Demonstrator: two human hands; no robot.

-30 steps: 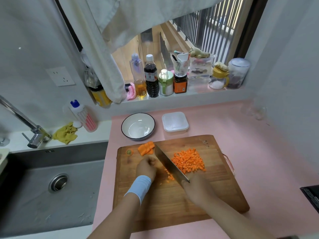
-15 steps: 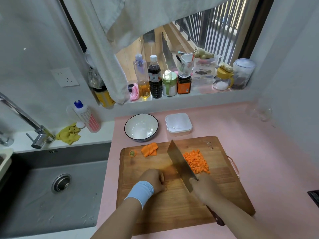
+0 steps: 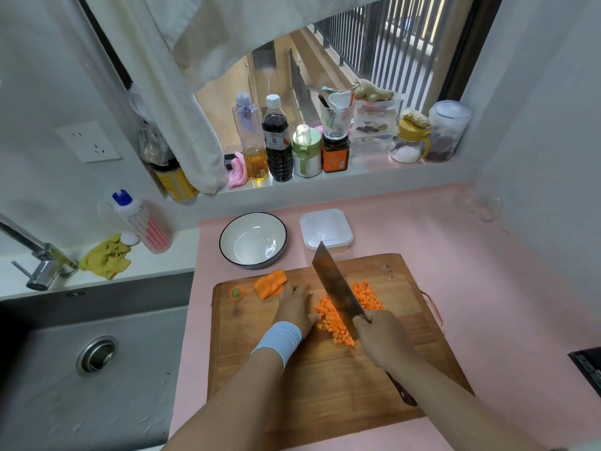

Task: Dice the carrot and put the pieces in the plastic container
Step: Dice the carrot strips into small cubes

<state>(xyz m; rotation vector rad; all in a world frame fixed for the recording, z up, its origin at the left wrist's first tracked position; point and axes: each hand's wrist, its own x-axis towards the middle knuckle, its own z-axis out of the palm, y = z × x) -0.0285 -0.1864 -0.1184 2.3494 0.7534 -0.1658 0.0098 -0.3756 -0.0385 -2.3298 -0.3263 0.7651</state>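
**A:** Head view. Which step is it?

**B:** Dicing, I judge. The right hand (image 3: pixel 380 336) grips the cleaver (image 3: pixel 338 288). The left hand (image 3: pixel 294 307) lies flat, its relaxed fingers beside the uncut carrot slices (image 3: pixel 270 283). The diced pieces (image 3: pixel 335 320) lie between both hands.

**A:** And next?

**B:** Cut the rest, then carry everything to the plastic container (image 3: pixel 326 229), just beyond the blade tip. The labels on the bottles (image 3: pixel 276 141) are too small to read.

**Kitchen corner under a daylit window**

I face a pale grey wall (image 3: pixel 48 76) with a white socket (image 3: pixel 88 142) set in it. Daylight comes through the window (image 3: pixel 325 76), half covered by a white curtain (image 3: pixel 182 109), and dark vertical bars (image 3: pixel 400 50) stand outside. Below the sill (image 3: pixel 390 182) runs the pink tabletop (image 3: pixel 487 271). To my left a steel sink (image 3: pixel 48 402) sits beneath a chrome tap (image 3: pixel 42 258).
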